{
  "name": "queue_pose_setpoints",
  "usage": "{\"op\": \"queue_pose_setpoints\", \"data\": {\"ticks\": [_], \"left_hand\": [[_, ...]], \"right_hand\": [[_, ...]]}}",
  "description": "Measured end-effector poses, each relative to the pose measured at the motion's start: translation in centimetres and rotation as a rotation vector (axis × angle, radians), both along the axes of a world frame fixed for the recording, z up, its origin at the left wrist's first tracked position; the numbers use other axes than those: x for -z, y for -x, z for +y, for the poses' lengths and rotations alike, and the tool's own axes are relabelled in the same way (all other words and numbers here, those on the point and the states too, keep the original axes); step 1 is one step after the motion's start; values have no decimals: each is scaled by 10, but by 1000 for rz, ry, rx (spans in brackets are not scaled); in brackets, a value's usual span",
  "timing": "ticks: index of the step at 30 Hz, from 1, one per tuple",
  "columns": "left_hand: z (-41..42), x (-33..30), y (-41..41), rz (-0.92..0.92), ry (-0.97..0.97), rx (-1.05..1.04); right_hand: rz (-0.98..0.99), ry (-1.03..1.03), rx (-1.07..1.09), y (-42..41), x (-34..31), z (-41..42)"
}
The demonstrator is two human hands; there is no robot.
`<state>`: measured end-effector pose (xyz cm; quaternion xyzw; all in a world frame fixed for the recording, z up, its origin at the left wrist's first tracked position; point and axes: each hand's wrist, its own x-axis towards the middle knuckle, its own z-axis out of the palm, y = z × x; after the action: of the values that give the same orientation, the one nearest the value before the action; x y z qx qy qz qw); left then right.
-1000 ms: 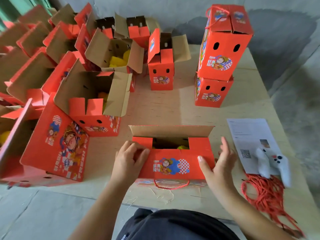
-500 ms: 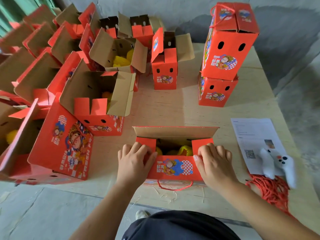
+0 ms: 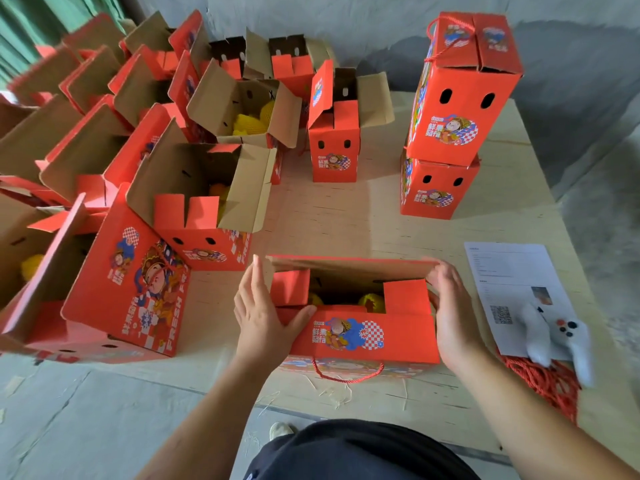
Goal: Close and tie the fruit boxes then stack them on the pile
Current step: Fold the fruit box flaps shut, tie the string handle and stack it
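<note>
Head view shows a pale plywood bench (image 3: 346,216) with one red printed cardboard fruit box (image 3: 360,332) lying at its near edge, directly in front of the person. Its top is only partly shut: the two short red end tabs are folded in, the brown long far flap stands up, and yellow net-wrapped fruit (image 3: 370,301) shows through the gap between the tabs. The left hand (image 3: 263,315) rests against the box's left end with fingers straight and together, thumb hooked over the near top edge. The right hand (image 3: 453,315) cups the right end, its fingers bent round the far flap's corner. A red cord handle (image 3: 348,374) hangs from the box's near side.

Toward the far right corner of the bench stands the pile: two closed red boxes (image 3: 457,112) stacked one on the other, the upper one tied with red cord. So two boxes look finished. Still to do, by my reading: fold down this box's long flaps, tie it, and set it on the pile. Many open red boxes (image 3: 194,206) crowd the left side and far edge, still unclosed. A heap of loose red cord (image 3: 543,382) lies at the near right corner, beside a white printed sheet (image 3: 512,285) and a white game controller (image 3: 561,344).
</note>
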<state>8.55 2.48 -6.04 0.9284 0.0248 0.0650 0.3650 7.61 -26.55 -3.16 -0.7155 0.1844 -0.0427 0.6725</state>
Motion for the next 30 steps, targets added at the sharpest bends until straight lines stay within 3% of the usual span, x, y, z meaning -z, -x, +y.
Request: {"op": "queue_pose_setpoints", "data": {"ticks": [5,8,11,16,21,25,30], "left_hand": [[10,6,0,-160,179,48],[15,6,3,-176,77,105],[19,-3,-8,-175,-112,241],[24,-32,-43,-153,-398,440],[22,-43,-61,-153,-613,559],[24,-32,-56,-58,-735,609],[14,-23,-53,70,-708,596]], "right_hand": [[-80,303,-102,-1,10,-6],[-151,564,-302,1,19,-14],[-82,785,-512,-3,18,-21],[-16,1143,-609,-22,-6,-24],[26,1376,-650,-22,-14,-16],[100,1373,-714,-3,2,-4],[168,1307,-782,-4,7,-8]]}}
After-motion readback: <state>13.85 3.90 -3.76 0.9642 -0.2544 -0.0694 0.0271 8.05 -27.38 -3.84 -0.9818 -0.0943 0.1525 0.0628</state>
